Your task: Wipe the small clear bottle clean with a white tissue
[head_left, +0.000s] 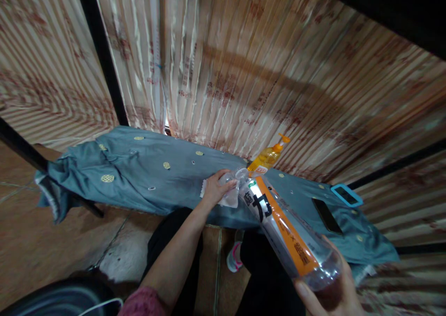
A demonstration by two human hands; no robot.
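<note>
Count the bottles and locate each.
2 clearly: the large clear bottle in the right hand, and the amber pump bottle beyond its neck. The clear plastic at the left hand is too blurred to rule out another.

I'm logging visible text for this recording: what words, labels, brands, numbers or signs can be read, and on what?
"力": on the large bottle.
"×": on its orange strip; other characters there too blurred.
Pump bottle: label too small.
Striped sheeting: red print too blurred.
Cloth: tiny marks, unreadable.
</note>
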